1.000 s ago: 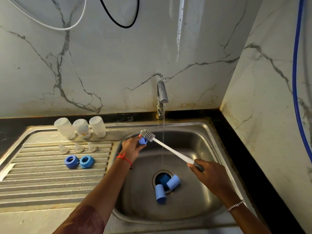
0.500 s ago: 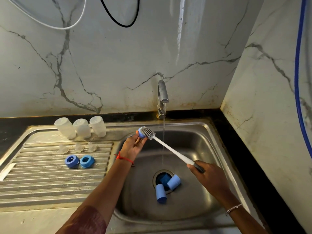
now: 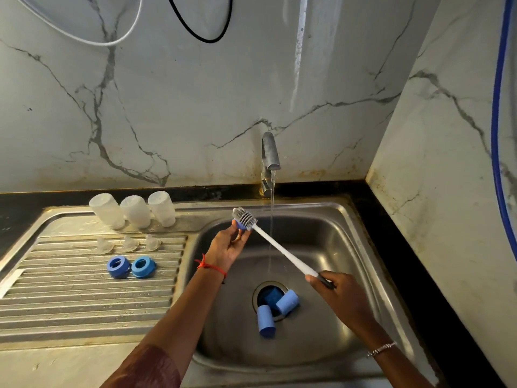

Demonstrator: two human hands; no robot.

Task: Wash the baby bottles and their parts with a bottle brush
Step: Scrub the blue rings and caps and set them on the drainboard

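The left hand [image 3: 227, 246] is hovering raised over the sink's [image 3: 330, 236] back-left corner, fingertips pinching what seems to be a small blue bottle part [image 3: 240, 224]. The right hand [image 3: 345, 294], lower and nearer, is gripping the handle of the bottle brush [image 3: 282, 251], whose bristles are touching that part.

Soft, even light; sharp focus; wide-angle bending at the edges.

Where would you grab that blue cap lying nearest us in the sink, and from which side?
Pinch the blue cap across its curved wall near the middle, coming straight down from above. It lies on its side with its length running toward the viewer, so its left and right flanks are open, while the other cap crowds its far end.
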